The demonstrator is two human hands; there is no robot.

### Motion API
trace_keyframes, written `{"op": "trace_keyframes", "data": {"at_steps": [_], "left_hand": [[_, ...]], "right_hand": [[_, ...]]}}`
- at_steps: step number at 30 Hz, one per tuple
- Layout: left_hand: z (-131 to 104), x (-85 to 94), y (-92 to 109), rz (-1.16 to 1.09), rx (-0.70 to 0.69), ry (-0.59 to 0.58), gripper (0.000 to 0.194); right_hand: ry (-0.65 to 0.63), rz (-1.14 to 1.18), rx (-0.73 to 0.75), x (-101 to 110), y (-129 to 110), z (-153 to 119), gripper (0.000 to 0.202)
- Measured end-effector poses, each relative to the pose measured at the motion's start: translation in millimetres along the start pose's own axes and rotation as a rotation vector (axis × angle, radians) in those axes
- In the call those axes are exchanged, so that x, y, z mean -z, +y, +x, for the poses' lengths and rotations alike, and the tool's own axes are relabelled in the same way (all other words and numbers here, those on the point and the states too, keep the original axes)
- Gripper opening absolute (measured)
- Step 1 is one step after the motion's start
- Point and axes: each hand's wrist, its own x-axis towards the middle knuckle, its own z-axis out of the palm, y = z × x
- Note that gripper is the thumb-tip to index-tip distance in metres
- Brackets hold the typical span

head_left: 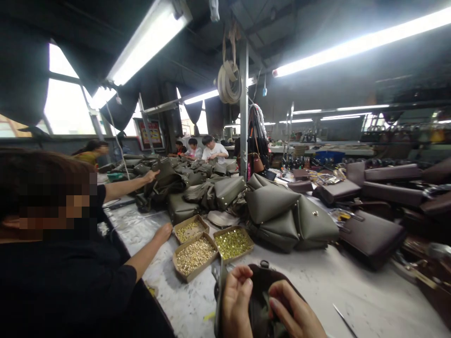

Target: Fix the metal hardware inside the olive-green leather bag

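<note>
A dark olive bag [262,281] lies at the table's near edge, its mouth facing up and a small dark ring at its rim. My left hand [237,300] is over the bag's left side, thumb and fingers curled closely together. Across the opening, my right hand [294,307] is closed in a pinch. Whatever either set of fingertips holds is too small or hidden to name. Just beyond the bag are a carton tray of yellow-gold metal pieces [233,244], one of paler gold pieces [195,255] and a third, less full tray [190,230].
A pointed metal tool [344,320] lies to the right. Olive bags [275,211] are heaped beyond the trays, dark brown bags [373,234] at right. A co-worker [70,263] at my left reaches across the table [158,291]. A metal post [244,112] rises mid-table. Other people sit farther back.
</note>
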Motion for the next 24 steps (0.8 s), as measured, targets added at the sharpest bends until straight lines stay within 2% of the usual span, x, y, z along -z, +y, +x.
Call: {"op": "trace_keyframes", "data": {"at_steps": [2, 4, 7, 10, 15, 19, 24], "left_hand": [[4.2, -0.5, 20.5, 0.075, 0.001, -0.066, 0.031], [13.4, -0.9, 35.0, 0.105, -0.033, -0.082, 0.030], [27.2, -0.9, 41.7, 0.178, 0.044, -0.118, 0.032], [35.9, 1.5, 39.4, 0.331, 0.131, -0.239, 0.038], [59.4, 15.9, 38.8, 0.683, 0.088, -0.461, 0.048], [76.1, 25.9, 37.2, 0.745, 0.240, -0.591, 0.056], [62.9, 28.2, 10.9, 0.797, 0.135, -0.649, 0.045]], "right_hand": [[-0.036, -0.047, -0.022, 10.1, -10.8, -7.2, 0.027], [-0.064, -0.051, -0.067, 17.0, -19.2, -10.5, 0.022], [-0.089, -0.040, -0.119, 20.1, -20.3, -9.0, 0.015], [-0.015, -0.142, -0.129, 18.9, -12.2, -5.7, 0.007], [0.122, -0.232, -0.093, 16.6, -5.1, -3.5, 0.004], [0.198, -0.100, -0.048, 13.1, -3.0, 3.3, 0.007], [0.234, 0.153, 0.000, 6.9, 4.0, 21.3, 0.010]]}}
